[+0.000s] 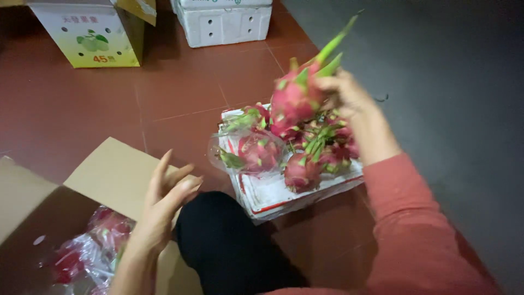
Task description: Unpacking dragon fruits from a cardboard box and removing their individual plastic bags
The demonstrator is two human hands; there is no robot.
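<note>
Right hand: I see it closed around a pink, green-scaled dragon fruit, lifted above the white foam tray.
Left hand: spread, holding nothing, over the brown cardboard box.
Done: several plastic-wrapped fruits lie in the box, though blur hides how many.
Left: a pile of unwrapped dragon fruits and one clear-bagged fruit sit on the tray.

1. You can see two hands: your left hand and your right hand.
2. You have three boxes: brown box, yellow box, white box.
3. You hold one dragon fruit.
</note>
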